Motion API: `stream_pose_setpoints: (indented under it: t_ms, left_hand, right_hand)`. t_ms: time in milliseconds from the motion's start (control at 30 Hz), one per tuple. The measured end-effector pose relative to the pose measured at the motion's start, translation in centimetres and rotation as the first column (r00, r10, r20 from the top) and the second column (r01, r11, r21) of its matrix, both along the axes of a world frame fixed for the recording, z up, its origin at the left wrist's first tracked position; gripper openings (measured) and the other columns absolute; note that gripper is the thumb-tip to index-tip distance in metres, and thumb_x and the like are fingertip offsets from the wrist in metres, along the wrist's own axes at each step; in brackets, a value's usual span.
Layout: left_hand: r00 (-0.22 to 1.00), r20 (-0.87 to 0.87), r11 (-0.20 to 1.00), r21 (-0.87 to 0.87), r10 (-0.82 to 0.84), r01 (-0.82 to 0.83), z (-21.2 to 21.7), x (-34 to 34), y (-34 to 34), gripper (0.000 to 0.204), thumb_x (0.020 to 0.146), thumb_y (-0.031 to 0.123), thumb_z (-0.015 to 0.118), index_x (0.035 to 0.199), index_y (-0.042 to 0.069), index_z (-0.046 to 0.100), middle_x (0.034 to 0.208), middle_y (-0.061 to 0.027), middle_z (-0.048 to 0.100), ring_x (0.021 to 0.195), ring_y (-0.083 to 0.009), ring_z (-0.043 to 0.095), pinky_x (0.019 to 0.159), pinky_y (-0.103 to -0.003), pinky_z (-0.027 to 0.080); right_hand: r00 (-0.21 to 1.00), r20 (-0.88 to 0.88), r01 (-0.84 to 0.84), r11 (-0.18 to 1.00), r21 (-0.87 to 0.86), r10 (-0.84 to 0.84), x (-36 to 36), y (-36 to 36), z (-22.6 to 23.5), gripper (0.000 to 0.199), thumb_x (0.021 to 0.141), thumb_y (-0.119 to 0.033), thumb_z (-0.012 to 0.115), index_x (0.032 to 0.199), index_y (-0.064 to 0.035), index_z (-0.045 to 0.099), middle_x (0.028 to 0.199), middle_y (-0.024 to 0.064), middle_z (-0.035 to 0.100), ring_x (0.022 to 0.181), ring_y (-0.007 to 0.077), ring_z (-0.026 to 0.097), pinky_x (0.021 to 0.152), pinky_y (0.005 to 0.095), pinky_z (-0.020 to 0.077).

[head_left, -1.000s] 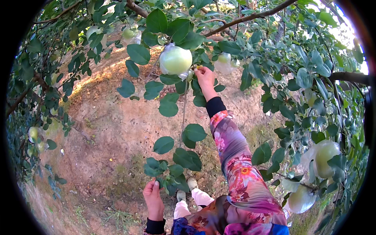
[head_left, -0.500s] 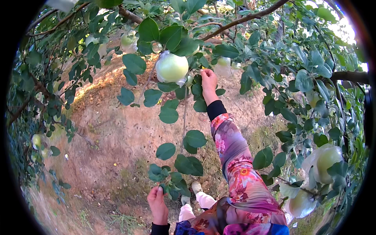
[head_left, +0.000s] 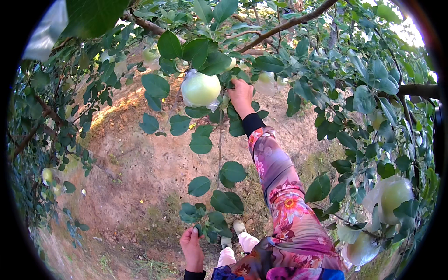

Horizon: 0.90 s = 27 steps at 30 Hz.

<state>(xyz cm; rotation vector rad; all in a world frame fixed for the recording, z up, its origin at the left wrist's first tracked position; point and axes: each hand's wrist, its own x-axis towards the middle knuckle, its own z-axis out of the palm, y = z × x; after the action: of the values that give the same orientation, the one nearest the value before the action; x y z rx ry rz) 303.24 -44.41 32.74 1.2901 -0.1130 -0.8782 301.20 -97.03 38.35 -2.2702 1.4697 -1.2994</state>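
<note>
A pale green apple (head_left: pixel 200 89) hangs in a clear plastic bag under the upper branch, with broad leaves around it. Just right of it, my right hand (head_left: pixel 241 97) reaches up into the foliage with bent fingers closed. Leaves cover the fingertips, so what they grip is hidden. From beside the apple a thin shoot (head_left: pixel 220 149) runs down to a leaf cluster (head_left: pixel 212 219). Low in the view, my left hand (head_left: pixel 192 249) pinches the edge of a leaf (head_left: pixel 198 229) in that cluster between thumb and fingers.
A thick branch (head_left: pixel 289 23) crosses above my right hand. Bagged apples (head_left: pixel 394 200) hang at the lower right among leaves. Another limb (head_left: pixel 417 91) juts in from the right. Bare brown soil (head_left: pixel 135 172) lies below, with my shoes (head_left: pixel 239 227) near the bottom.
My right hand has shifted slightly left toward the apple, its fingers now deeper in the leaves. The left hand keeps its pinch. The view has shifted a little, and a large leaf appears at upper left.
</note>
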Motion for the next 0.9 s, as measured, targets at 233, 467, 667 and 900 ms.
stream_pose_setpoints:
  t_ms: [233, 467, 667, 900]
  left_hand:
    - [1.000, 0.013, 1.000, -0.020, -0.001, 0.002, -1.0, 0.6, 0.2, 0.011, 0.094, 0.011, 0.063, 0.096, 0.001, 0.067, 0.087, -0.0015, 0.068, 0.076, -0.0085, 0.061, 0.068, -0.025, 0.049]
    - [1.000, 0.029, 1.000, 0.015, 0.003, -0.004, -1.1, 0.3, 0.2, 0.010, 0.094, 0.010, 0.062, 0.095, 0.001, 0.067, 0.087, -0.0015, 0.068, 0.075, -0.0085, 0.060, 0.068, -0.025, 0.049]
    - [1.000, 0.013, 1.000, 0.022, -0.016, 0.016, -1.1, -0.3, 0.0, 0.010, 0.094, 0.009, 0.061, 0.096, 0.001, 0.067, 0.086, -0.0018, 0.067, 0.075, -0.0088, 0.060, 0.068, -0.025, 0.050]
    - [1.000, 0.018, 0.999, 0.038, 0.007, -0.007, -0.8, -0.4, 0.2, 0.010, 0.094, 0.010, 0.062, 0.097, 0.001, 0.067, 0.086, -0.0020, 0.067, 0.074, -0.0090, 0.060, 0.067, -0.026, 0.050]
  right_hand:
    - [0.968, 0.252, -0.008, 0.999, -0.034, 0.017, -1.1, 0.2, -0.6, 0.016, 0.074, -0.011, 0.069, 0.089, -0.0061, 0.070, 0.082, 0.0114, 0.066, 0.079, 0.0297, 0.064, 0.073, 0.0399, 0.0463]
    - [0.985, 0.105, -0.112, 0.965, -0.237, 0.140, -0.9, 3.8, 1.7, 0.013, 0.073, -0.017, 0.076, 0.085, -0.0159, 0.071, 0.079, 0.0042, 0.062, 0.084, 0.0229, 0.061, 0.080, 0.0386, 0.0427]
    - [0.976, -0.181, -0.142, 0.984, -0.105, 0.121, 0.6, 3.7, 1.7, 0.016, 0.074, -0.014, 0.074, 0.090, -0.0157, 0.072, 0.085, 0.0055, 0.062, 0.090, 0.0264, 0.059, 0.084, 0.0398, 0.0372]
    - [0.759, 0.615, -0.295, 0.955, 0.035, 0.212, -1.5, 5.5, 0.9, 0.010, 0.084, -0.010, 0.068, 0.094, -0.0063, 0.070, 0.077, 0.0016, 0.061, 0.071, 0.0098, 0.056, 0.066, 0.0256, 0.0472]
